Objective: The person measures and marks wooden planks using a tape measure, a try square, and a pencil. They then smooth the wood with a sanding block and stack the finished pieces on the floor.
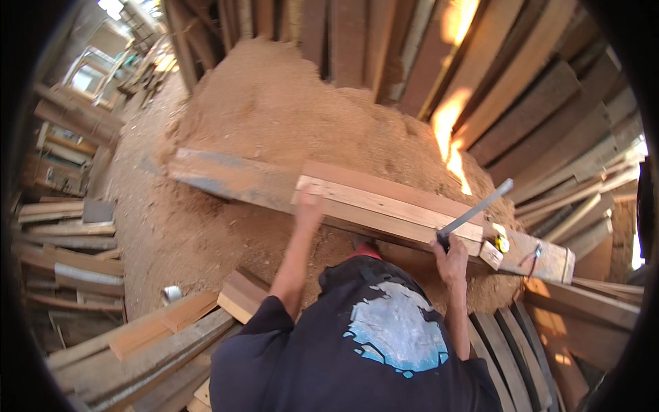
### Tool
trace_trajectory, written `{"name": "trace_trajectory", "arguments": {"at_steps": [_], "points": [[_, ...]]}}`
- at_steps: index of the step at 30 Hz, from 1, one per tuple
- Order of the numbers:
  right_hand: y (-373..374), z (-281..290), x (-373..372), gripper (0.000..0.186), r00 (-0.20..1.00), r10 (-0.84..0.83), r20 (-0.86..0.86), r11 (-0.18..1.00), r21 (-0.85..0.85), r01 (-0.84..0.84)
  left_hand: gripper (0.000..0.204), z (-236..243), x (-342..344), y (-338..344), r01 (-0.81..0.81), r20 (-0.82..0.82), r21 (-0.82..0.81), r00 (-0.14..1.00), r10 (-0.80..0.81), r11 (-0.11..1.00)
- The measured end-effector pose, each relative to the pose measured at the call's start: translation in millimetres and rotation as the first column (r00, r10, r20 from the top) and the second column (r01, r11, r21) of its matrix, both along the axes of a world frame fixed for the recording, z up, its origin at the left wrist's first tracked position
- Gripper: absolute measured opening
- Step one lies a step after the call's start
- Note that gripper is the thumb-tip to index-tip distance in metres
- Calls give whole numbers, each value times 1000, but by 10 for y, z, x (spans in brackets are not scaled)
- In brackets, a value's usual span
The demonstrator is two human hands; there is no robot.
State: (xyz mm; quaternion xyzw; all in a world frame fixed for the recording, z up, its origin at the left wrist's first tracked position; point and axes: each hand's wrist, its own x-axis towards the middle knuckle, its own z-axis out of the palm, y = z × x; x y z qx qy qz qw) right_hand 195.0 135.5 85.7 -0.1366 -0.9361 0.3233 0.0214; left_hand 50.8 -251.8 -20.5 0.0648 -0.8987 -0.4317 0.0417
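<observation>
Two long sawn timbers, a pale one (384,207) in front and a browner one (384,184) behind, lie side by side on a heavy wooden beam (254,184). My left hand (310,204) is closed over the left end of the pale timber, its fingers on the top edge. Near the right end, my right hand (451,257) grips the black handle of a tool with a straight, narrow grey blade (480,209). That blade slants up and right across both timbers; whether it is a saw or a square, I cannot tell.
Beyond the right ends, a small wood block (491,255), a yellow-and-black tape measure (502,242) and a small red-and-blue item (533,257) rest on the beam. Sawdust (274,103) is heaped behind it. Planks (350,41) lean at the back; boards (165,336) lie stacked at left.
</observation>
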Motion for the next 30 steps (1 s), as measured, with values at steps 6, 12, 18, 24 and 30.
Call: {"name": "trace_trajectory", "arguments": {"at_steps": [6,12,18,24,30], "points": [[1151,-526,-65,43,828,-560,-42,770,343,538,32,-691,-281,-932,-389,351,340,897,268,856],[1667,-1257,214,43,764,-645,-10,703,383,599,31,-788,-240,-839,-490,440,429,847,298,759],[1537,-1633,192,35,740,-671,46,737,150,659,34,-906,-190,-844,-461,364,477,879,309,749],[1590,-1590,152,27,793,-594,133,805,103,585,34,-1061,-238,-760,-503,290,491,864,411,711],[1603,-1555,49,32,819,-533,212,846,139,514,37,-1008,-221,-740,-497,333,441,864,377,747]]}}
